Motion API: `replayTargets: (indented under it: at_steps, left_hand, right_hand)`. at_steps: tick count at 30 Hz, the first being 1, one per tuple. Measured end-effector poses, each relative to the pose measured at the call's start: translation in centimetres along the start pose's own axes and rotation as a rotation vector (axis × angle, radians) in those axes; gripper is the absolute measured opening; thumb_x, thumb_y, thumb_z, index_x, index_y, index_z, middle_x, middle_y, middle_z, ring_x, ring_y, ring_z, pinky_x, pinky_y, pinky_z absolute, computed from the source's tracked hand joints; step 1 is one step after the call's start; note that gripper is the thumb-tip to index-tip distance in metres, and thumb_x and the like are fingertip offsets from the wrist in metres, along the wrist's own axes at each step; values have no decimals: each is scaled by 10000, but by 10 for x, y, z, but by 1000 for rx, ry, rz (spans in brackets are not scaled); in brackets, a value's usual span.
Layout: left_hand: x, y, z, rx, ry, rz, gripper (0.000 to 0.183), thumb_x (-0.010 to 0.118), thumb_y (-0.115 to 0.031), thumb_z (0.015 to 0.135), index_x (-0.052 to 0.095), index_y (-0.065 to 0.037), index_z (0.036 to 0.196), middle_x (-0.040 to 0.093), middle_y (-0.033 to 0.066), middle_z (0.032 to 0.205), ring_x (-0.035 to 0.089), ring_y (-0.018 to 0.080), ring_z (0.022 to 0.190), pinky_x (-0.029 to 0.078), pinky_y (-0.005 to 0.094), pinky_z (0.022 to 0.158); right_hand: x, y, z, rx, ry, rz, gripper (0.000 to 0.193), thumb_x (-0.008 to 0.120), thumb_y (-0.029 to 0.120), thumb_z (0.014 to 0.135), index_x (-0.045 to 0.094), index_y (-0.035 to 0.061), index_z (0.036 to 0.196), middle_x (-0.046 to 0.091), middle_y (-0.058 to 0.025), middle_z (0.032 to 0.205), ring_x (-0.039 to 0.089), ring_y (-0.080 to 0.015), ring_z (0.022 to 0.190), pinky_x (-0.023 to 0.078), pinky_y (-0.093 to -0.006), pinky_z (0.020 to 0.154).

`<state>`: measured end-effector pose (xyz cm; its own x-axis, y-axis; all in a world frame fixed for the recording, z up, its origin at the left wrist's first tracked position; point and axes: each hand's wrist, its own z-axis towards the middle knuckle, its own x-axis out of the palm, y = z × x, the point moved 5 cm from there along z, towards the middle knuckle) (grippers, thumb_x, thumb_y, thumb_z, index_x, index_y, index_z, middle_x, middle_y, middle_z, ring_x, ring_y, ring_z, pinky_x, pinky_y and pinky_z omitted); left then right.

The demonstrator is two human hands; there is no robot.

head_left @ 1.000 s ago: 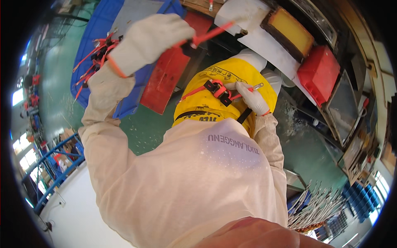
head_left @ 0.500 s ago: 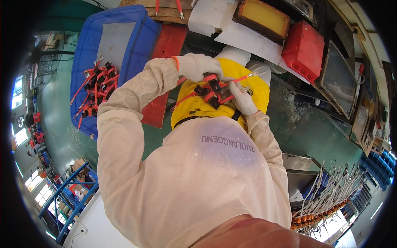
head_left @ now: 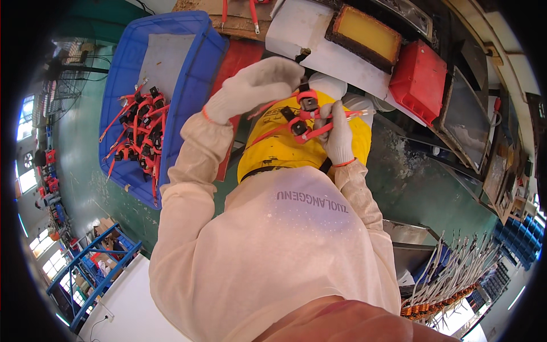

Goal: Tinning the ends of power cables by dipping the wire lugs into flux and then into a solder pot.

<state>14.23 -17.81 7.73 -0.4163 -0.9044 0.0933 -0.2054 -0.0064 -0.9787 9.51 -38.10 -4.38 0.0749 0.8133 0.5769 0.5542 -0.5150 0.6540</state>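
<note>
My right hand (head_left: 339,134), in a white glove, is closed around a small bunch of red cables (head_left: 310,135) with black blocks and bare metal ends. The bunch is in front of the yellow apron (head_left: 273,154) over my lap. My left hand (head_left: 259,85), gloved too, is raised to the left of the bunch. Its fingers are stretched out together, the thumb is apart, and nothing shows in it. A red cable end passes just below it.
At the left a blue crate (head_left: 194,68) holds a heap of similar red cables (head_left: 139,131). Ahead stand a worktop with a white sheet (head_left: 302,40), a tray of yellow material (head_left: 367,35) and a red bin (head_left: 419,80). Pale wires (head_left: 450,268) stick up at the lower right.
My left hand has let go of the cable bunch and moved left and slightly away from it. My right hand still holds the bunch, now turned somewhat.
</note>
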Motion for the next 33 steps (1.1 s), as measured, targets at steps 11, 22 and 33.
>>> replayTargets:
  at_steps: [11,22,33]
  left_hand:
    - [92,125,-7,-181,464,171,511,559,-426,992,557,-51,1339,620,126,1252,567,228,1201,448,378,1023]
    - [161,53,88,-145,240,-1248,701,291,-653,995,386,-126,1447,505,110,1398,556,281,1246,513,468,1020]
    - [209,52,205,-300,157,-1015,525,397,-455,1063,456,-29,1365,613,159,1231,628,306,1062,519,425,971]
  right_hand:
    - [31,99,-28,-444,-79,245,406,428,434,1062,493,119,814,432,-17,590,319,-104,465,239,-249,419]
    - [-14,131,-70,-679,-71,74,381,387,435,1074,510,111,915,470,-23,695,414,-130,608,325,-261,550]
    - [-82,217,-65,-1017,-85,283,480,322,409,1081,336,152,677,344,10,588,329,-142,566,317,-332,592]
